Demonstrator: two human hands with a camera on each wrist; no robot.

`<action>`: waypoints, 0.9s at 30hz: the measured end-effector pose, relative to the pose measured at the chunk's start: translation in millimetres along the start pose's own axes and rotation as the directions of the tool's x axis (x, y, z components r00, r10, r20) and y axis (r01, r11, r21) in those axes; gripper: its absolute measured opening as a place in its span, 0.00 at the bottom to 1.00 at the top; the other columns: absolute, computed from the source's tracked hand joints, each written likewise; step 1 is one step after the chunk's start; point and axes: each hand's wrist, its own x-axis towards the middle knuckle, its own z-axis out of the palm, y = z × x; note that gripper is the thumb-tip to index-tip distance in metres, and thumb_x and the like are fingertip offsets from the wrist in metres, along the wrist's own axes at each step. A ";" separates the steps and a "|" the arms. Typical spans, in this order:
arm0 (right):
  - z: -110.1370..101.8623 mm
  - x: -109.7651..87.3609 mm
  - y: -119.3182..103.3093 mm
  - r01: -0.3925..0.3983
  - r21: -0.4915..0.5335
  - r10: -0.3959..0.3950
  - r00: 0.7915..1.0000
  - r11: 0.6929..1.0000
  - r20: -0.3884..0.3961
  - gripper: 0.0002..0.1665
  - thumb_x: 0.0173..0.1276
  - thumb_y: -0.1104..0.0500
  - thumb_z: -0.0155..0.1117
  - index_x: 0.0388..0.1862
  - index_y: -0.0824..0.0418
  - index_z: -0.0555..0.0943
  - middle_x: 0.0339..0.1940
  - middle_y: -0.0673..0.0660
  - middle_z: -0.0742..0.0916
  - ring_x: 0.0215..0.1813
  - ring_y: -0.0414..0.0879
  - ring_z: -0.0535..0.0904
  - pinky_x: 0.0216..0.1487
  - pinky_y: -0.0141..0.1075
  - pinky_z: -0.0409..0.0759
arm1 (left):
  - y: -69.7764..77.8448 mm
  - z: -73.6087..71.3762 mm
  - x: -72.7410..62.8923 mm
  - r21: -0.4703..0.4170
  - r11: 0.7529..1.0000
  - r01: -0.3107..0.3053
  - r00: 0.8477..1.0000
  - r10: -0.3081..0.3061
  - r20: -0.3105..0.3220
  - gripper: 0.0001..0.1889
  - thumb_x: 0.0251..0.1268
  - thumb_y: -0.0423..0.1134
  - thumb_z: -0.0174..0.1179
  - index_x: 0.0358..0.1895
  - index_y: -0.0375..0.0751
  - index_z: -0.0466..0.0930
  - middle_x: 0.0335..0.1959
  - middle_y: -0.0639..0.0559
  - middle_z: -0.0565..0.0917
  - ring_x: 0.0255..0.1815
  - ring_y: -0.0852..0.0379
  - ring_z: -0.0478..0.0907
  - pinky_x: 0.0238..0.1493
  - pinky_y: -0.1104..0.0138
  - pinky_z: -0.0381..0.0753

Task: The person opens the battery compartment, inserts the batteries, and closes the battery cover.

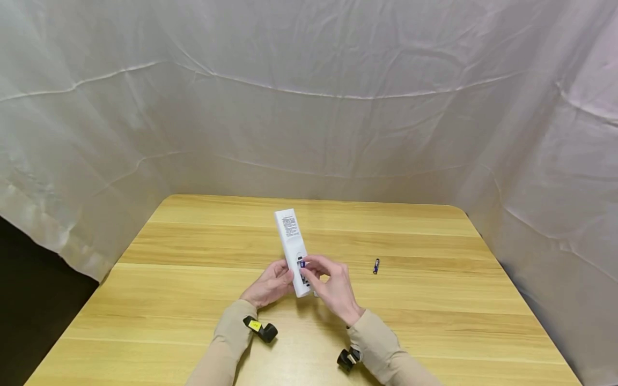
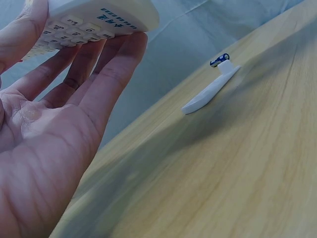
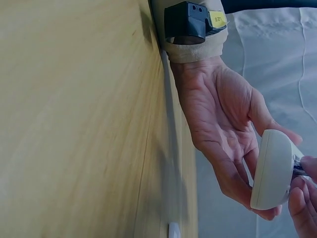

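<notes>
A white remote control (image 1: pixel 288 236) is tilted up above the table, its back with a printed label and the uncovered battery compartment facing the head camera. My left hand (image 1: pixel 271 284) grips it by the sides near the lower end; in the left wrist view the fingers support its buttoned face. Thumb and fingers of my right hand (image 1: pixel 334 287) pinch a small blue battery (image 1: pixel 302 264) at the compartment. Its lower part is hidden by the fingers. In the right wrist view, the battery (image 3: pixel 298 167) overlaps the compartment side of the remote.
A second blue battery (image 1: pixel 376 266) lies on the wooden table (image 1: pixel 434 321), right of the hands. The white battery cover (image 2: pixel 210 91) rests on the table below the remote, mostly hidden by my right hand in the head view. Pale curtains (image 1: pixel 309 134) surround the table.
</notes>
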 end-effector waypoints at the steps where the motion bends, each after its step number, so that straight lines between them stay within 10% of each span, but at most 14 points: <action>1: 0.1 -0.1 0.0 0.001 -0.002 -0.001 1.000 1.000 0.001 0.13 0.60 0.69 0.73 0.45 0.67 0.85 0.33 0.61 0.91 0.30 0.47 0.87 0.32 0.31 0.87 | 0.1 0.0 0.0 0.000 1.000 0.001 1.000 -0.001 0.000 0.16 0.79 0.39 0.51 0.65 0.47 0.72 0.62 0.56 0.81 0.63 0.60 0.79 0.66 0.62 0.80; 27: 1.7 -2.9 1.6 0.140 -0.125 -0.136 0.990 0.982 0.040 0.11 0.62 0.69 0.71 0.44 0.67 0.86 0.32 0.59 0.91 0.28 0.41 0.82 0.28 0.26 0.82 | -1.4 -0.9 -1.5 0.035 0.999 0.009 1.000 -0.009 -0.006 0.18 0.79 0.40 0.51 0.67 0.46 0.70 0.62 0.56 0.81 0.64 0.60 0.78 0.66 0.62 0.80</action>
